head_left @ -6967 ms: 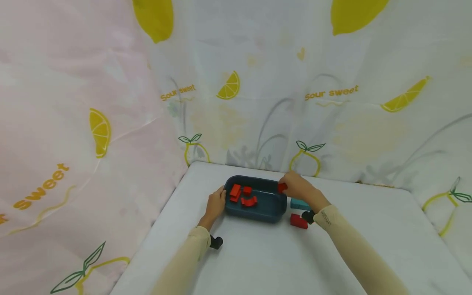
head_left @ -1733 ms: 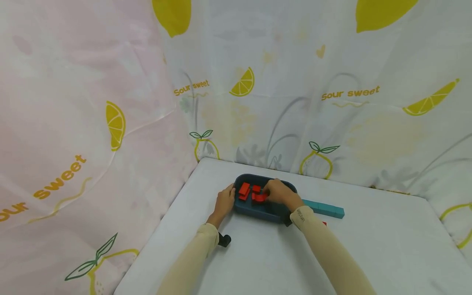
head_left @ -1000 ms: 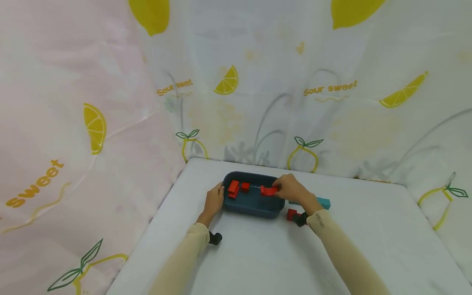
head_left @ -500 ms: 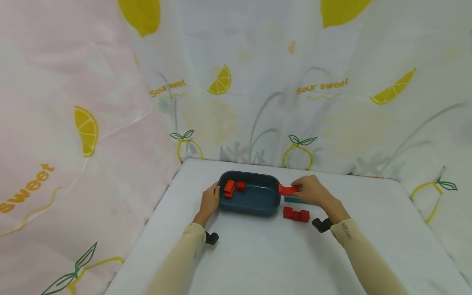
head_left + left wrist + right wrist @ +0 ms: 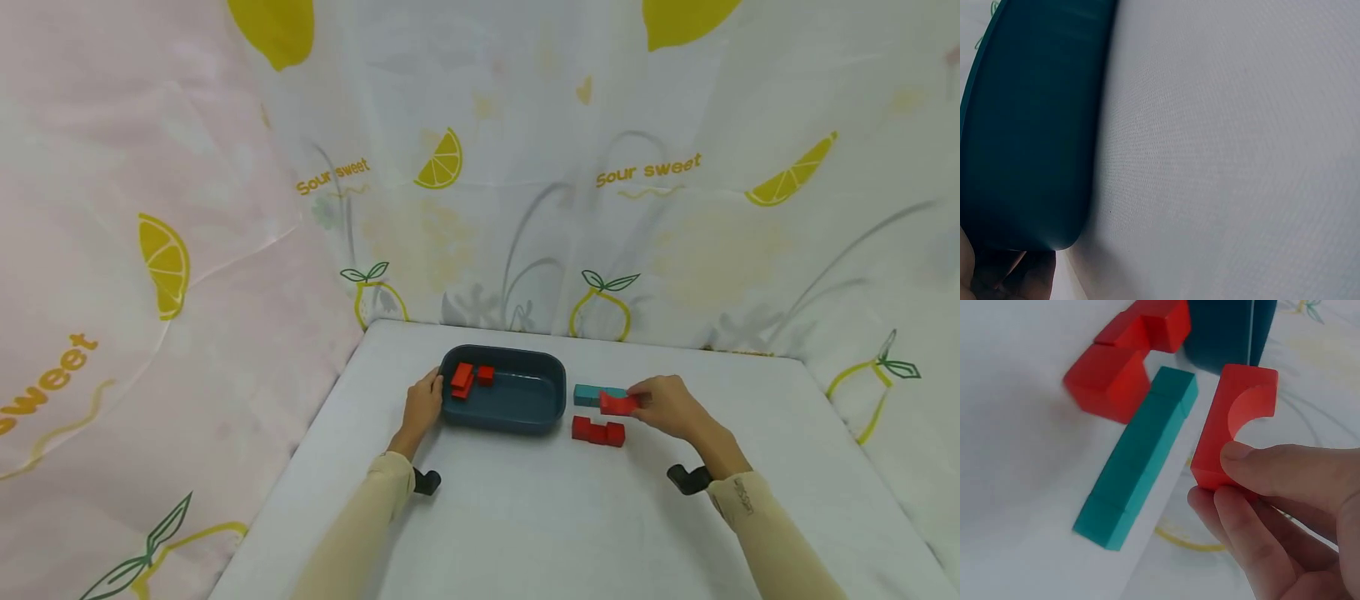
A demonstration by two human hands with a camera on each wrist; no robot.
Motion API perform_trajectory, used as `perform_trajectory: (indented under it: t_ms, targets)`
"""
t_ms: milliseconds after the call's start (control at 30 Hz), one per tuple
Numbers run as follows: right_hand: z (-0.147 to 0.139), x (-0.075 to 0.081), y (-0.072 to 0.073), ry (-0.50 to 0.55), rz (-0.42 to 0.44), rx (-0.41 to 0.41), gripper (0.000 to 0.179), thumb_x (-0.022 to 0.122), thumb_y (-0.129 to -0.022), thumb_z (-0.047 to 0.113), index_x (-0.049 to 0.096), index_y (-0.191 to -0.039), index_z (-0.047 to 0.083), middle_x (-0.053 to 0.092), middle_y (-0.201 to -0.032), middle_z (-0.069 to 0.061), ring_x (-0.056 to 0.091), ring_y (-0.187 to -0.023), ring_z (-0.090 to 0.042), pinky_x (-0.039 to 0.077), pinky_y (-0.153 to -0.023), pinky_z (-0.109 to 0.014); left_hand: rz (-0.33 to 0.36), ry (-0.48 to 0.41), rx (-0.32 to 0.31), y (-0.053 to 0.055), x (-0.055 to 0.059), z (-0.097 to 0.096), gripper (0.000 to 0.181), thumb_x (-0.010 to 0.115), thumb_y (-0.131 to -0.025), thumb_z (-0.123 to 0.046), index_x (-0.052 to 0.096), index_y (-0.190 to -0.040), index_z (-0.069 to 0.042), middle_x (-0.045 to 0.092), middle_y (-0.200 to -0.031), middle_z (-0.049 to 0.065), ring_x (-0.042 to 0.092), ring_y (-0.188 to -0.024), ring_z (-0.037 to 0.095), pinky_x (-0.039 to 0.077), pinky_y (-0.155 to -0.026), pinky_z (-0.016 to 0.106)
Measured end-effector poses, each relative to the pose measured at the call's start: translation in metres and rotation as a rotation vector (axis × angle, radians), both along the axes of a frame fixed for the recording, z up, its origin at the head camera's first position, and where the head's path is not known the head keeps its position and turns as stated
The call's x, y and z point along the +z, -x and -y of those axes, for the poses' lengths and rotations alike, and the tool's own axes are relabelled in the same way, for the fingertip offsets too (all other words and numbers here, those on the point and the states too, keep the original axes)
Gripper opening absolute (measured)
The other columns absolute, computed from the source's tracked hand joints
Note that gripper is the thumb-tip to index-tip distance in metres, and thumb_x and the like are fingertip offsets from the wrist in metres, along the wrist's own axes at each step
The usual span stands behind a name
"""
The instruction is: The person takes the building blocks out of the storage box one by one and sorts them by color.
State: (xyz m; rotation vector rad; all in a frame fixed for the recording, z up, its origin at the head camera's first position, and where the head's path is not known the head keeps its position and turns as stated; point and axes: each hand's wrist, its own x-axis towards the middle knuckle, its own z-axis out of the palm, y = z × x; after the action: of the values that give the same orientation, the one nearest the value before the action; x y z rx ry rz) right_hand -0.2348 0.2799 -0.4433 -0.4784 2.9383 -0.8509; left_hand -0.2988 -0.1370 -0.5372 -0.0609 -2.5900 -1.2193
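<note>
In the head view my right hand (image 5: 670,406) pinches a red arch block (image 5: 617,404) between thumb and fingers, raised over the right part of a row of teal blocks (image 5: 587,395). The right wrist view shows the curved cut-out of this block facing sideways. Just nearer than the teal row, red blocks (image 5: 597,432) stand joined in a line with a dip in the middle. My left hand (image 5: 424,406) holds the left end of a dark blue tray (image 5: 517,400); its fingers are partly hidden. Inside the tray lie a red cube (image 5: 486,376) and a few red oblong blocks (image 5: 462,377).
The white table (image 5: 517,508) ends at a lemon-print cloth wall (image 5: 510,242) at the back and left. The tray's right end stands a small gap from the teal and red rows.
My right hand has lifted the red arch block out of the tray and carried it right, over the teal row. Since the oldest frame, the red row on the table has grown. My left hand stays at the tray.
</note>
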Motion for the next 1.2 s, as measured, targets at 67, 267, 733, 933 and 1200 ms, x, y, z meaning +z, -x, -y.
perform_trajectory:
  t_ms: [67,267,733,933,1200]
  targets:
    - [-0.005,-0.003,-0.004,-0.006,-0.012,-0.001,0.027,0.072,-0.081,0.002,0.069,-0.105,-0.011,0.070,-0.098,-0.021,0.068,-0.086,-0.030,0.058,-0.074,-0.042,-0.002,0.001,-0.003,0.000,0.000,0.000,0.036,0.049,-0.102,-0.013,0.057,-0.132,0.006,0.059,-0.128,0.023,0.056,-0.120,0.036,0.043,-0.101,0.049]
    - [-0.020,-0.013,-0.016,-0.022,-0.030,-0.034,0.024,0.071,-0.078,0.000,0.071,-0.100,-0.008,0.071,-0.093,-0.019,0.067,-0.083,-0.029,0.058,-0.071,-0.041,-0.017,0.007,-0.002,0.000,-0.002,0.000,0.034,0.050,-0.102,-0.011,0.059,-0.130,0.005,0.061,-0.125,0.024,0.058,-0.117,0.037,0.044,-0.099,0.050]
    - [-0.032,-0.034,-0.020,-0.095,0.031,-0.076,0.024,0.074,-0.074,-0.003,0.072,-0.097,-0.008,0.070,-0.087,-0.014,0.061,-0.079,-0.025,0.056,-0.072,-0.043,0.005,0.012,-0.004,0.000,-0.002,0.000,0.035,0.049,-0.102,-0.012,0.057,-0.131,0.005,0.059,-0.128,0.023,0.056,-0.120,0.036,0.043,-0.101,0.050]
    - [-0.032,-0.046,-0.020,-0.072,0.074,-0.095,0.025,0.074,-0.074,-0.004,0.072,-0.099,-0.006,0.070,-0.090,-0.012,0.061,-0.082,-0.025,0.056,-0.075,-0.044,-0.004,0.005,-0.008,0.001,-0.003,0.000,0.035,0.049,-0.102,-0.013,0.058,-0.131,0.004,0.060,-0.127,0.022,0.057,-0.119,0.035,0.043,-0.101,0.049]
    - [-0.028,-0.056,-0.020,-0.054,0.097,-0.110,0.028,0.078,-0.075,0.001,0.072,-0.101,-0.005,0.070,-0.088,-0.010,0.058,-0.080,-0.022,0.055,-0.074,-0.043,-0.012,-0.010,-0.010,-0.001,0.001,0.000,0.034,0.050,-0.102,-0.013,0.059,-0.130,0.004,0.061,-0.126,0.022,0.058,-0.118,0.036,0.044,-0.100,0.049]
